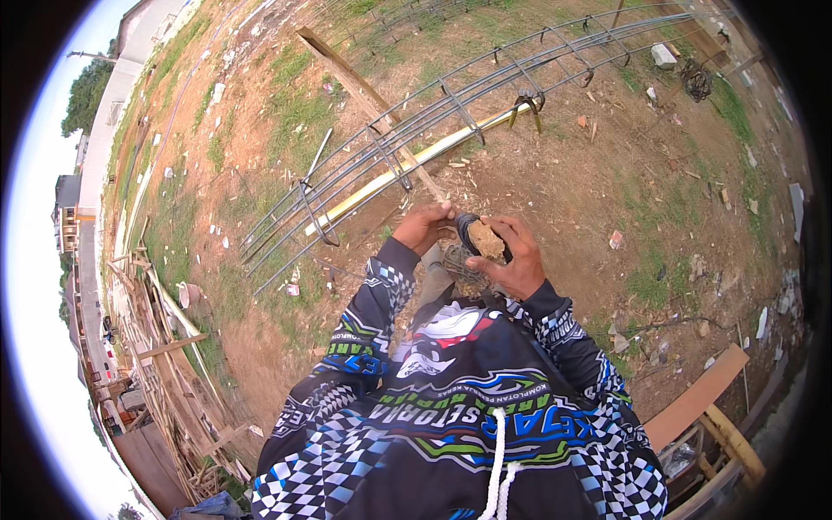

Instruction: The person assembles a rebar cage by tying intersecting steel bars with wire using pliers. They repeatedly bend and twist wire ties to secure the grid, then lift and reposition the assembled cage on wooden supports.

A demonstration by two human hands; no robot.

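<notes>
My right hand [517,262] is closed around a dark-rimmed object [487,241] with a rough tan face, its kind unclear. Beside it, at the object's left edge, my left hand [423,227] has its fingers bent together; whatever they grip is too small to make out. A loose tangle of thin wire [464,267] shows below my hands. Just beyond my left hand, a wooden plank [355,87] runs up and away beneath a long rebar cage [451,108] of steel bars and square stirrups.
A yellowish straight bar [390,178] lies along the cage's near side. To the left are a pile of timber [173,364] and a pinkish bucket [189,295]. At far right are a wire coil [696,80] and a white block [663,56]; a brown board [698,397] sits lower right.
</notes>
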